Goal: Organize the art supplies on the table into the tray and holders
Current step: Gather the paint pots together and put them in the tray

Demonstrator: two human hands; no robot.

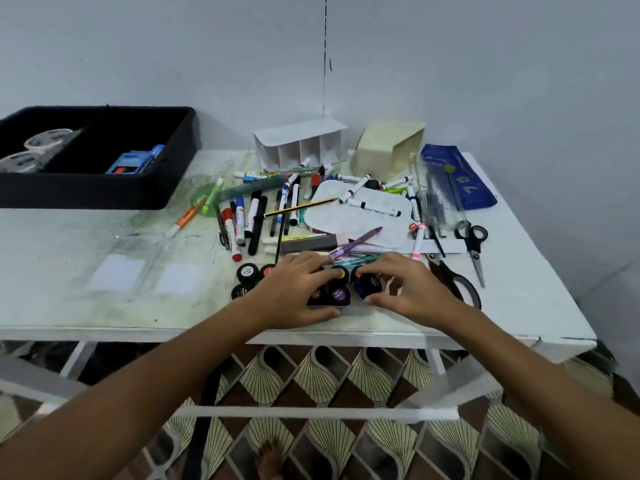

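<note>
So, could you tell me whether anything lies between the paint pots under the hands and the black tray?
Nothing visible blocks that route. The paint pots sit at the near edge, and the table between them and the black tray at far left is bare. The marker pile lies beyond the pots, off that line.

- Black tray (104, 199) at the tabletop's far left corner, holding a blue case (133, 162).
- White, green-smudged table (86, 244).
- White divided holder (301, 145) and cream holder (388, 147) at the far edge.
- Blue pouch (460, 181) at the far right corner.
- Black-lidded paint pots (247, 271) near the front edge.
- Black-handled scissors (472, 242) toward the right edge.
- Yellow-and-black striped pencil (301, 207).
- Brown-and-cream fan-patterned floor (311, 379).
</note>
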